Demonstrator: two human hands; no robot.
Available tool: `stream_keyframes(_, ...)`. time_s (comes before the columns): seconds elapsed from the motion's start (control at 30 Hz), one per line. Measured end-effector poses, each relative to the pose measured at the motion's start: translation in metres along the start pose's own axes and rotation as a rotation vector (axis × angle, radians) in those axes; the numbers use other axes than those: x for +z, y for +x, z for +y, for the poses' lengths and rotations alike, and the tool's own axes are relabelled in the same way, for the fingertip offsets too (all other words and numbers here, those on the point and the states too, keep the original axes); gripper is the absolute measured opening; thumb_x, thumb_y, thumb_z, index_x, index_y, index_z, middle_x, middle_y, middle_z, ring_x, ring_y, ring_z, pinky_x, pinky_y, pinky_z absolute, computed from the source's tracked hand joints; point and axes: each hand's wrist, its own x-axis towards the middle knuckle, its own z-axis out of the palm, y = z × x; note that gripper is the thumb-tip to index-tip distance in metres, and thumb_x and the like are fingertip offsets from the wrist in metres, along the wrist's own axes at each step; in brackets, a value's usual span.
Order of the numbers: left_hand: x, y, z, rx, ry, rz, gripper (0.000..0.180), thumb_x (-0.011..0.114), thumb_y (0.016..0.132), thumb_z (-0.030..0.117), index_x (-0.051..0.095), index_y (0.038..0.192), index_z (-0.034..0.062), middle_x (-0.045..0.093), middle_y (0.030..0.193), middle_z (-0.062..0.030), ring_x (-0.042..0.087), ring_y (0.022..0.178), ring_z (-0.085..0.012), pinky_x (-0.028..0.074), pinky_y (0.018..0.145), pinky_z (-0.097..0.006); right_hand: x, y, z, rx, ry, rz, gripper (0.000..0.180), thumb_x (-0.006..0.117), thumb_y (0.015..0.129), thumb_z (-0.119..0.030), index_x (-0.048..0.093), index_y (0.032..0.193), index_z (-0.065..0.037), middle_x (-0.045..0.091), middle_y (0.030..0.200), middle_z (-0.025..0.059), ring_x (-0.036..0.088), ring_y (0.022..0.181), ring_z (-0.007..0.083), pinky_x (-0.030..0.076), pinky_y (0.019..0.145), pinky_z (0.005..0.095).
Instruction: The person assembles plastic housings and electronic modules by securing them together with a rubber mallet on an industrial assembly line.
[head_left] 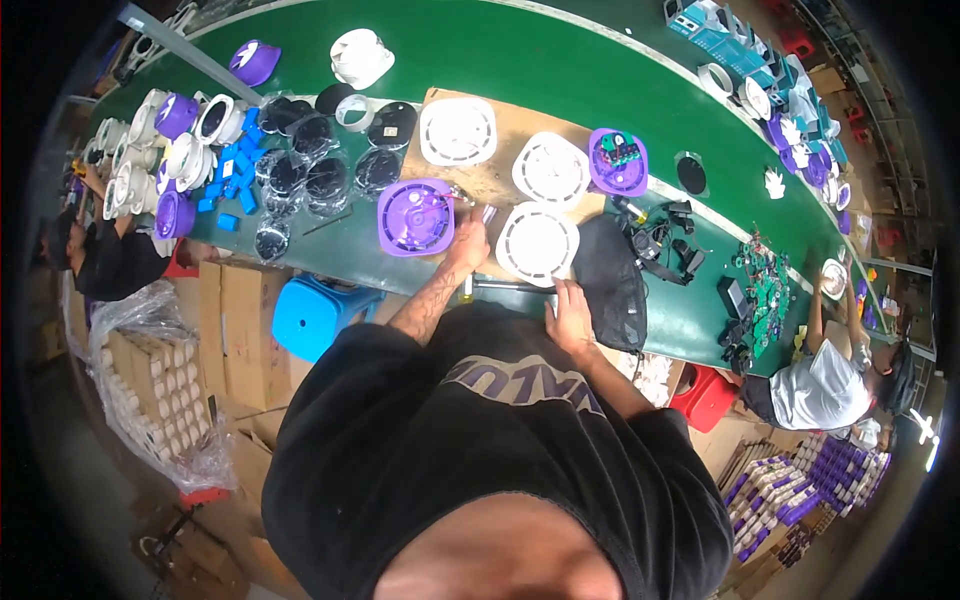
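Note:
My left hand (468,246) reaches to the table's front edge, its fingers curled around a small silvery cylinder (489,214), of which only the end shows. Left of it sits a purple plastic housing (416,217) with a round slotted face and some wires at its side. My right hand (571,314) rests at the table edge with its fingers extended, fingertips by the rim of a white round-faced housing (537,244). A thin dark bar (512,287) lies along the edge between my hands. Two more white housings, one (458,131) and another (551,170), lie farther back.
A purple housing with a green circuit board (618,160) stands at the back right. Black mesh bag (608,270) and cables lie right. Bagged black discs (326,180) and blue blocks (236,170) fill the left. A blue stool (318,316) is below. People work at both sides.

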Motion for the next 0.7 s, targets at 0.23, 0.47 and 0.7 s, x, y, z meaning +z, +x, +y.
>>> stream_keyframes(0.23, -0.041, -0.075, 0.025, 0.107, -0.159, 0.005, 0.037, 0.055, 0.081, -0.004, 0.043, 0.115, 0.0008, 0.059, 0.097, -0.025, 0.06, 0.09, -0.0393, 0.049, 0.074, -0.047, 0.036, -0.008, 0.02, 0.25, 0.016, 0.052, 0.052, 0.066, 0.076, -0.003, 0.046, 0.123, 0.004, 0.054, 0.113, 0.0246, 0.053, 0.106, 0.039, 0.042, 0.094, 0.0446)
stream_keyframes(0.47, -0.1, -0.082, 0.046, -0.161, -1.377, -0.096, 0.02, 0.052, 0.086, -0.003, 0.05, 0.105, 0.0053, 0.056, 0.081, -0.0049, 0.057, 0.072, -0.0169, 0.048, 0.064, -0.03, 0.055, 0.014, 0.017, 0.115, -0.256, -0.708, 0.028, 0.061, 0.076, -0.017, 0.062, 0.097, 0.001, 0.064, 0.095, 0.0197, 0.061, 0.095, 0.031, 0.047, 0.081, 0.0421)
stream_keyframes(0.7, -0.147, 0.008, 0.093, 0.094, -1.588, -0.026, 0.016, 0.059, 0.091, 0.011, 0.048, 0.079, 0.0088, 0.045, 0.058, -0.0003, 0.046, 0.05, -0.0131, 0.04, 0.047, -0.029, -0.012, 0.029, -0.028, 0.48, 0.481, -1.017, 0.026, 0.062, 0.084, -0.022, 0.061, 0.081, 0.003, 0.062, 0.069, 0.0158, 0.059, 0.047, 0.0214, 0.047, 0.042, 0.0348)
